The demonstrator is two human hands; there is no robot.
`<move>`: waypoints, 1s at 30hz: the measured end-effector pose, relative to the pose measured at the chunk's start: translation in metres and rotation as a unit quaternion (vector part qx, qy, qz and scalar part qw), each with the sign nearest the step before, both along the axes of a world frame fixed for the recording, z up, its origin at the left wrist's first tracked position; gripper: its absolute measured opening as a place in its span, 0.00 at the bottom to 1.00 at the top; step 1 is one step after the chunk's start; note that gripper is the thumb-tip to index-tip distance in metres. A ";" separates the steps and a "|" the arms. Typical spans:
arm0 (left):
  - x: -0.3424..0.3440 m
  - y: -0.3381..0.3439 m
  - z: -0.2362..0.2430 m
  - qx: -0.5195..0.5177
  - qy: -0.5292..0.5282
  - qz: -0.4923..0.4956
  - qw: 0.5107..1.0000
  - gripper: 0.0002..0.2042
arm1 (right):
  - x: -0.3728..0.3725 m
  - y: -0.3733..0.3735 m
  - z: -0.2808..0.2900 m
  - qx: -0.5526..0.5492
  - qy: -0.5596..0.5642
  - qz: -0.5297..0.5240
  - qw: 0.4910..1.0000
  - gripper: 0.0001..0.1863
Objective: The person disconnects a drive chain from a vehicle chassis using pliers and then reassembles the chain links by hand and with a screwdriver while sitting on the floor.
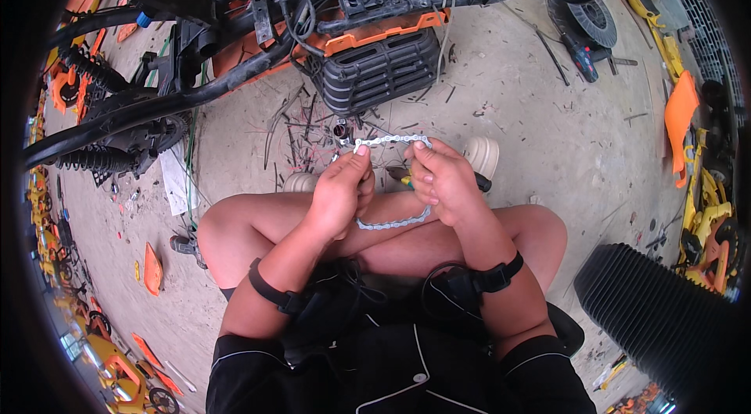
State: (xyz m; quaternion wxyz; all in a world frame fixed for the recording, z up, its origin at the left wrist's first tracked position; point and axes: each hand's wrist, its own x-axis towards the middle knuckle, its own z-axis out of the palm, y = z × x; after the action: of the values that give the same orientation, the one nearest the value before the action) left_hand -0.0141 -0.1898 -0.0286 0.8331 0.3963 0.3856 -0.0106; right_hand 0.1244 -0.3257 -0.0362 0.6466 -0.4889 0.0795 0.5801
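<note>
A silver roller chain (pixel 391 139) hangs in a loop between my two hands, its lower run sagging over my crossed legs. My left hand (pixel 342 191) pinches one end of the upper run between thumb and fingers. My right hand (pixel 443 183) grips the other end of that run, thumb on the links and fingers curled. Behind my right hand, near my pale shoe (pixel 481 154), lies a yellow-and-black handled tool (pixel 400 178), partly hidden.
A black tubular vehicle frame (pixel 156 110) with cables and a black grille (pixel 375 73) stands ahead. Scattered bits litter the concrete floor (pixel 516 124). A cordless drill (pixel 580 58) and orange panel (pixel 679 124) lie right. A black ribbed object (pixel 649 312) is at lower right.
</note>
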 end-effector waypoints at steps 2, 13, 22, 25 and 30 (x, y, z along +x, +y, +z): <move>-0.001 0.001 0.000 -0.008 -0.007 -0.004 1.000 0.19 | 0.000 0.000 0.002 -0.001 0.002 0.003 1.000 0.12; 0.000 -0.001 0.005 -0.012 -0.012 -0.014 1.000 0.19 | -0.004 -0.003 0.001 0.058 0.042 0.044 0.996 0.13; -0.005 -0.007 -0.008 0.091 -0.028 -0.047 0.994 0.19 | 0.002 -0.005 0.001 0.060 0.057 0.046 0.995 0.13; -0.005 -0.009 -0.008 0.133 -0.052 -0.053 0.988 0.19 | 0.004 -0.005 0.002 0.053 0.051 0.051 0.996 0.13; -0.008 -0.011 -0.012 0.191 -0.052 -0.063 0.978 0.18 | 0.003 -0.005 0.004 0.046 0.037 0.058 0.997 0.13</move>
State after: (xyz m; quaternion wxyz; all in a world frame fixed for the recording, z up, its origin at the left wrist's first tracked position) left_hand -0.0216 -0.2004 -0.0403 0.7584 0.5719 0.3110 0.0320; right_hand 0.1275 -0.3303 -0.0325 0.6303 -0.4408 0.0485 0.6372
